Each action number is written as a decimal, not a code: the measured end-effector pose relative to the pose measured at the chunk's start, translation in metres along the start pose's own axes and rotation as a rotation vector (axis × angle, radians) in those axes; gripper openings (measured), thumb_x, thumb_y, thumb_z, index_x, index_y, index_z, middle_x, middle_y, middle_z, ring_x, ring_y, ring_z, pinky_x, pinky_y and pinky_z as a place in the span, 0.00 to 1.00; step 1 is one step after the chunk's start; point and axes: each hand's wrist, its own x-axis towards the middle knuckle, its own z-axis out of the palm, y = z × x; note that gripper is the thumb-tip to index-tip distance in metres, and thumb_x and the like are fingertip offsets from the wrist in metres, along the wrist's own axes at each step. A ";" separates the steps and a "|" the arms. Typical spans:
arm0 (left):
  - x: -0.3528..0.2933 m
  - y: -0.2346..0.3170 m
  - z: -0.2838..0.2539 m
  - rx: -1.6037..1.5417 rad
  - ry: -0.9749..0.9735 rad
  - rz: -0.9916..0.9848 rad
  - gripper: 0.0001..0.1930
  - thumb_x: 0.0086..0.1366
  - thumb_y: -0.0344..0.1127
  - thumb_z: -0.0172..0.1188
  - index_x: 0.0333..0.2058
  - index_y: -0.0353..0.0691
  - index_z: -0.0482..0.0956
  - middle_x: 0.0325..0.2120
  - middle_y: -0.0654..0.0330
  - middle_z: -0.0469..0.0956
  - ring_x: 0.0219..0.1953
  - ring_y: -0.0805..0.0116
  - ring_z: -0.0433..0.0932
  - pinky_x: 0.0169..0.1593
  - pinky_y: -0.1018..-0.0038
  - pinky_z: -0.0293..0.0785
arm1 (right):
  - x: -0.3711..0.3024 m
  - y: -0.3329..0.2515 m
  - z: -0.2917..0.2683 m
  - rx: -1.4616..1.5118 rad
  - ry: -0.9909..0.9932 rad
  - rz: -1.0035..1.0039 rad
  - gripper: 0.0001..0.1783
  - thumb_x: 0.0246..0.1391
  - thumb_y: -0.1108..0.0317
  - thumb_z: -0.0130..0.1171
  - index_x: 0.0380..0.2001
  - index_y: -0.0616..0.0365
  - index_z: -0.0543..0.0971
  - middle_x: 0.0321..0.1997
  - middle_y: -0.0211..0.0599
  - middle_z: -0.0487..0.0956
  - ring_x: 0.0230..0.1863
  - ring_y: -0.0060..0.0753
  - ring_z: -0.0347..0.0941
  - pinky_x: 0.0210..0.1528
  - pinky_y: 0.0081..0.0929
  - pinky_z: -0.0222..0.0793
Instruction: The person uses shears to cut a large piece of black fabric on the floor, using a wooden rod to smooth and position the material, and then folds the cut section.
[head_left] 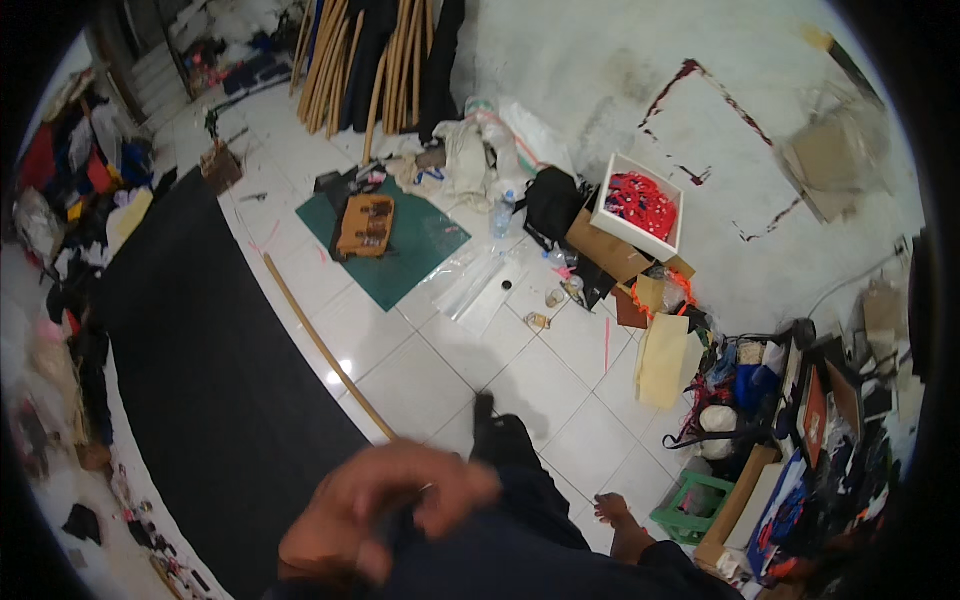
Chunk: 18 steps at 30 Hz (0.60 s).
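Close to the view and blurred by motion, my left hand (390,505) is raised in front of my dark clothing, its fingers partly curled. A wooden stick (325,350) runs up to the back of this hand in the picture; whether the two touch I cannot tell. Farther down at my right side hangs my right hand (612,508), small in view, fingers apart and nothing seen in it. Left of the stick, a long sheet of black cloth (220,360) spreads over the white tiled floor (400,375).
A green mat (410,255) bears a brown bag (366,225). Wooden poles (325,70) lean at the back, near a plastic bottle (502,215). A white box (670,240) of red pieces stands by the wall. Right lie a green crate (690,510) and heaped goods; more heaps line the left.
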 end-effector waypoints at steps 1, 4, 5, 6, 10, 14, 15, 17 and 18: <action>0.017 0.015 0.010 -0.035 -0.068 0.015 0.33 0.54 0.53 0.65 0.49 0.29 0.77 0.25 0.60 0.73 0.25 0.75 0.69 0.29 0.78 0.63 | 0.017 0.001 0.004 -0.022 -0.140 0.067 0.18 0.60 0.53 0.58 0.40 0.58 0.77 0.25 0.32 0.79 0.20 0.28 0.75 0.19 0.27 0.70; 0.089 0.054 -0.032 -0.119 -0.456 0.158 0.20 0.65 0.46 0.57 0.49 0.39 0.81 0.19 0.60 0.70 0.18 0.74 0.69 0.20 0.76 0.60 | 0.030 -0.048 0.002 -0.031 -0.196 0.168 0.19 0.58 0.51 0.61 0.39 0.57 0.77 0.24 0.32 0.78 0.22 0.30 0.75 0.22 0.31 0.71; 0.104 0.064 -0.046 -0.119 -0.459 0.191 0.18 0.66 0.44 0.56 0.48 0.42 0.82 0.17 0.62 0.68 0.15 0.75 0.66 0.18 0.76 0.56 | 0.041 -0.076 0.001 -0.028 -0.243 0.167 0.19 0.58 0.51 0.61 0.38 0.57 0.77 0.24 0.31 0.77 0.22 0.30 0.75 0.23 0.32 0.71; 0.115 0.076 -0.064 -0.116 -0.453 0.229 0.16 0.68 0.43 0.55 0.47 0.44 0.84 0.15 0.63 0.67 0.12 0.77 0.63 0.16 0.76 0.52 | 0.050 -0.112 0.002 -0.035 -0.292 0.168 0.19 0.57 0.51 0.62 0.37 0.57 0.76 0.23 0.31 0.77 0.22 0.31 0.75 0.24 0.34 0.71; 0.152 0.116 -0.135 -0.155 -0.141 0.301 0.14 0.66 0.43 0.56 0.44 0.46 0.86 0.11 0.69 0.63 0.07 0.82 0.54 0.14 0.76 0.41 | 0.159 -0.312 -0.015 -0.324 -0.311 0.037 0.16 0.56 0.50 0.63 0.32 0.52 0.77 0.20 0.29 0.74 0.20 0.30 0.73 0.21 0.30 0.69; 0.184 0.174 -0.204 -0.216 -0.080 0.443 0.15 0.66 0.44 0.57 0.45 0.46 0.85 0.12 0.67 0.64 0.08 0.81 0.56 0.14 0.76 0.43 | 0.239 -0.628 -0.026 -0.615 0.014 -0.871 0.15 0.58 0.55 0.55 0.31 0.56 0.80 0.24 0.32 0.77 0.24 0.30 0.74 0.26 0.31 0.70; 0.180 0.189 -0.227 -0.204 -0.093 0.495 0.15 0.66 0.45 0.57 0.45 0.46 0.85 0.12 0.67 0.66 0.08 0.80 0.58 0.14 0.76 0.43 | 0.244 -0.718 -0.020 -0.706 0.224 -0.937 0.17 0.59 0.55 0.52 0.34 0.57 0.82 0.26 0.35 0.78 0.26 0.32 0.75 0.28 0.35 0.71; 0.188 0.207 -0.284 -0.173 -0.097 0.544 0.16 0.66 0.46 0.58 0.45 0.46 0.85 0.13 0.65 0.68 0.08 0.78 0.61 0.14 0.75 0.43 | 0.213 -0.871 0.036 -0.460 0.108 -0.878 0.19 0.59 0.55 0.54 0.38 0.63 0.80 0.30 0.41 0.81 0.29 0.38 0.77 0.33 0.38 0.72; 0.174 0.220 -0.297 -0.011 0.003 0.566 0.17 0.64 0.48 0.58 0.43 0.42 0.84 0.16 0.62 0.71 0.13 0.73 0.65 0.18 0.73 0.50 | 0.194 -0.953 0.098 -0.549 0.182 -1.077 0.14 0.61 0.58 0.55 0.37 0.58 0.79 0.26 0.31 0.78 0.24 0.20 0.72 0.23 0.25 0.68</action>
